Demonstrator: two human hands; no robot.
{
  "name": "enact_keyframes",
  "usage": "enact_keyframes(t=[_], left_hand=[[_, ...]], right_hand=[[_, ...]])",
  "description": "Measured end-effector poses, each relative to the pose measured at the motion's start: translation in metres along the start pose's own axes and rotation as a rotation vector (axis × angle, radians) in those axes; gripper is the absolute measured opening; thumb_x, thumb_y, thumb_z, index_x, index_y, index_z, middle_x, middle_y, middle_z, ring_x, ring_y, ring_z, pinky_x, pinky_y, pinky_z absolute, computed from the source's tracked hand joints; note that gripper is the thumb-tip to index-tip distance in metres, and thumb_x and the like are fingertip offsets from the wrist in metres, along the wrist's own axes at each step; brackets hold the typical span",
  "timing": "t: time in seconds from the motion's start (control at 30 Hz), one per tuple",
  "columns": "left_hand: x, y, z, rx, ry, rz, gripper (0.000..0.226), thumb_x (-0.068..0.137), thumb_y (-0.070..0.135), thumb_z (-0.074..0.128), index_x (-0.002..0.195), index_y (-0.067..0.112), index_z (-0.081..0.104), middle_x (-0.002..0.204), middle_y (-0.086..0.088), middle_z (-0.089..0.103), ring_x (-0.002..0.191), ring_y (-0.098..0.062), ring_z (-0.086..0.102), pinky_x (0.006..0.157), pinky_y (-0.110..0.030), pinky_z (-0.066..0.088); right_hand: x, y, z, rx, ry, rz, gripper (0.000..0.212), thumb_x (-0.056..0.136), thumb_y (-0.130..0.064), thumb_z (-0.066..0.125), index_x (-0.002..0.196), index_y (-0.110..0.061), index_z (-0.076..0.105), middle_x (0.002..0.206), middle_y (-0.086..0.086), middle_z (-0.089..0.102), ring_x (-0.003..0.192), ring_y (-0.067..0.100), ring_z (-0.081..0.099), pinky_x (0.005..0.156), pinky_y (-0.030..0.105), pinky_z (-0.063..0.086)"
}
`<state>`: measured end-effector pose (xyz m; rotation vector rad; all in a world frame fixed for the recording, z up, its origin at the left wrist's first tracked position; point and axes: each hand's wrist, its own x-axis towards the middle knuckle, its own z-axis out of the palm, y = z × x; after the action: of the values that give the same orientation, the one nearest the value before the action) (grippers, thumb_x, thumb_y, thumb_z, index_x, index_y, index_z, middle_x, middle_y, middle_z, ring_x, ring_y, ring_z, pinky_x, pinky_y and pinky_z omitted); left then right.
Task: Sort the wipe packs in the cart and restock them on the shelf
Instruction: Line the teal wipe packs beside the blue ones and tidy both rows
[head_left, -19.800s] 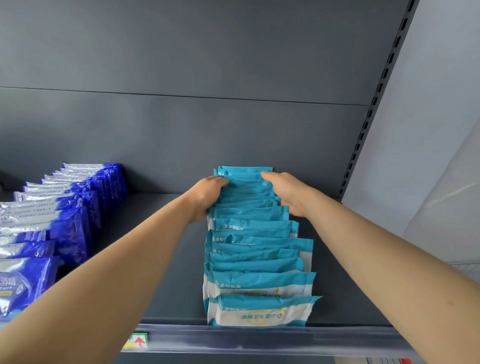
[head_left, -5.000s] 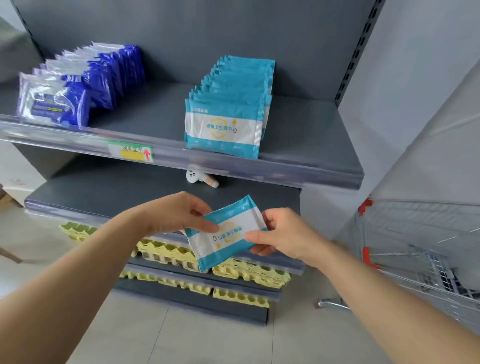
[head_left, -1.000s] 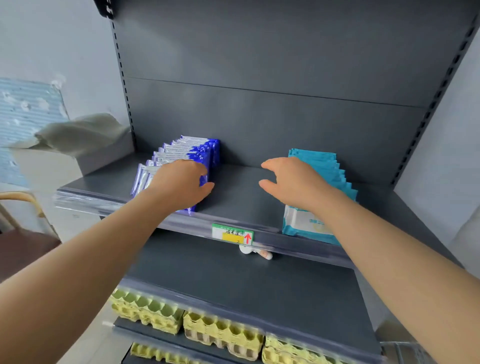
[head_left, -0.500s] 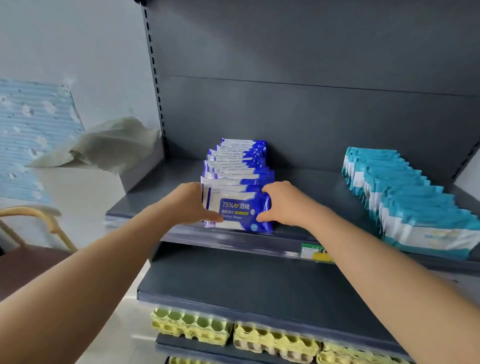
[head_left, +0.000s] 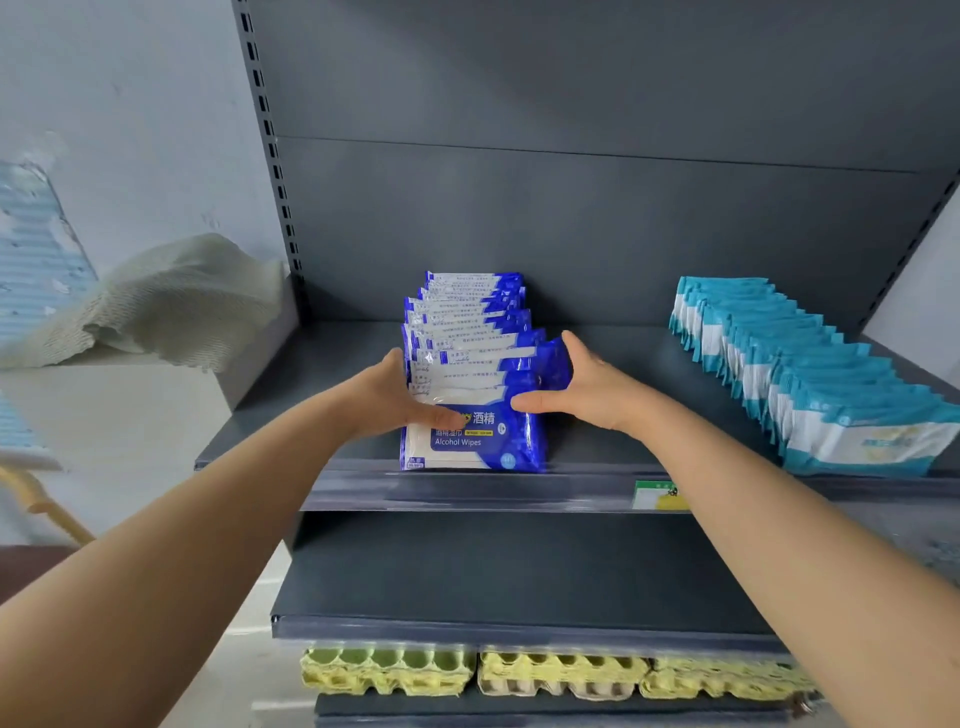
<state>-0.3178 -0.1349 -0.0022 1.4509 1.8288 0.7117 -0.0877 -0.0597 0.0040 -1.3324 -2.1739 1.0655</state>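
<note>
**Two hands square up a row of alcohol wipes at the shelf's front edge**

A person's left hand (head_left: 387, 400) and right hand (head_left: 589, 395) bracket a row of blue alcohol wipe packs (head_left: 467, 338) standing on a dark grey shelf (head_left: 618, 358). The row runs from the front edge back toward the rear panel, left of the shelf's middle. The front pack (head_left: 475, 441), printed "Alcohol Wipes", stands upright just behind the clear price rail (head_left: 467, 491).

The left hand lies flat against the row's left side with its thumb laid across the front pack's face. Most of its fingers (head_left: 396, 364) are hidden behind the packs, so I cannot tell how they lie. The right hand's fingers (head_left: 576, 353) are straight and pressed together, pushing on the row's right side where one pack's edge sticks out. Its thumb reaches in to touch the front pack. Neither hand curls around a pack.

A second row, of teal wipe packs (head_left: 810, 379), stands well apart toward the shelf's right end, also running front to back. A green-and-yellow tag (head_left: 655, 493) sits in the price rail between the two rows.

Below is a lower shelf (head_left: 519, 571), and yellow egg trays (head_left: 561, 670) show beneath it. Left of the slotted upright (head_left: 270, 156), a crumpled pale sheet (head_left: 171, 301) lies on a ledge.
</note>
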Motion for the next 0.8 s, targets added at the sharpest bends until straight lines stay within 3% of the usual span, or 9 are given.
enact_keyframes(t=[0.07,0.2,0.3,0.37,0.47,0.53,0.6,0.7,0.8], left_hand=[[0.006,-0.006,0.003,-0.044,-0.028,0.025,0.096,0.044,0.045,0.093,0.123,0.025,0.042,0.113,0.009,0.068,0.093,-0.012,0.070,0.088,-0.041,0.056],[0.010,-0.012,0.013,-0.178,-0.058,0.062,0.085,0.060,0.030,0.090,0.128,0.027,0.038,0.115,0.007,0.067,0.095,-0.013,0.070,0.085,-0.042,0.058],[0.007,-0.012,0.017,-0.298,-0.073,0.107,0.073,0.072,0.016,0.082,0.131,0.022,0.038,0.121,0.003,0.065,0.099,-0.011,0.069,0.083,-0.033,0.058],[0.003,-0.011,0.014,-0.396,-0.086,0.116,0.055,0.082,0.012,0.073,0.128,0.019,0.044,0.121,0.000,0.065,0.094,-0.008,0.069,0.075,-0.023,0.058],[0.004,-0.002,0.004,-0.415,0.010,0.089,0.044,0.088,0.026,0.065,0.127,0.018,0.047,0.125,0.004,0.063,0.087,-0.004,0.068,0.073,-0.018,0.054],[0.019,-0.001,-0.004,-0.357,0.142,0.027,0.065,0.090,0.041,0.061,0.143,0.015,0.034,0.124,0.014,0.049,0.099,-0.005,0.057,0.087,-0.022,0.042],[0.031,0.004,-0.008,-0.352,0.175,-0.057,0.070,0.090,0.054,0.055,0.142,0.014,0.033,0.126,0.013,0.046,0.110,-0.009,0.052,0.099,-0.030,0.037],[0.044,0.008,0.000,-0.491,0.071,-0.064,0.037,0.096,0.043,0.051,0.121,0.016,0.047,0.116,-0.006,0.068,0.098,-0.025,0.069,0.090,-0.046,0.053],[0.046,0.006,0.003,-0.508,0.048,-0.038,0.018,0.100,0.029,0.047,0.111,0.017,0.054,0.108,-0.008,0.071,0.095,-0.028,0.070,0.086,-0.044,0.055]], right_hand=[[0.005,0.003,0.004,0.138,-0.081,0.001,0.069,0.071,-0.035,0.082,0.125,-0.024,0.041,0.116,-0.022,0.060,0.106,-0.002,0.057,0.102,0.029,0.040],[0.008,0.008,0.020,0.253,-0.139,-0.018,0.079,0.064,-0.048,0.075,0.132,-0.029,0.040,0.126,-0.015,0.061,0.113,0.005,0.059,0.106,0.038,0.042],[0.010,0.004,0.029,0.246,-0.206,-0.013,0.075,0.080,-0.044,0.066,0.143,-0.031,0.029,0.136,-0.013,0.054,0.118,0.007,0.055,0.109,0.037,0.038],[0.013,0.004,0.026,0.190,-0.229,-0.005,0.073,0.078,-0.054,0.058,0.143,-0.036,0.031,0.136,-0.015,0.054,0.120,0.008,0.054,0.111,0.037,0.035],[0.014,-0.003,0.009,0.129,-0.156,0.005,0.068,0.078,-0.065,0.048,0.135,-0.030,0.046,0.132,-0.016,0.055,0.118,0.012,0.054,0.110,0.032,0.031],[0.020,-0.009,-0.001,0.069,-0.038,0.027,0.065,0.093,-0.058,0.038,0.146,-0.021,0.033,0.146,-0.010,0.040,0.133,0.013,0.040,0.105,0.027,0.026],[0.034,-0.012,0.000,0.038,0.025,0.063,0.068,0.097,-0.054,0.032,0.151,-0.015,0.018,0.156,-0.002,0.026,0.141,0.017,0.030,0.107,0.029,0.024],[0.051,-0.017,0.021,0.250,-0.087,0.104,0.063,0.098,-0.048,0.037,0.150,-0.018,0.018,0.146,0.004,0.044,0.123,0.020,0.053,0.106,0.037,0.039],[0.057,-0.013,0.024,0.402,-0.243,0.129,0.044,0.101,-0.040,0.035,0.138,-0.016,0.041,0.134,0.003,0.058,0.114,0.017,0.060,0.096,0.032,0.045]])
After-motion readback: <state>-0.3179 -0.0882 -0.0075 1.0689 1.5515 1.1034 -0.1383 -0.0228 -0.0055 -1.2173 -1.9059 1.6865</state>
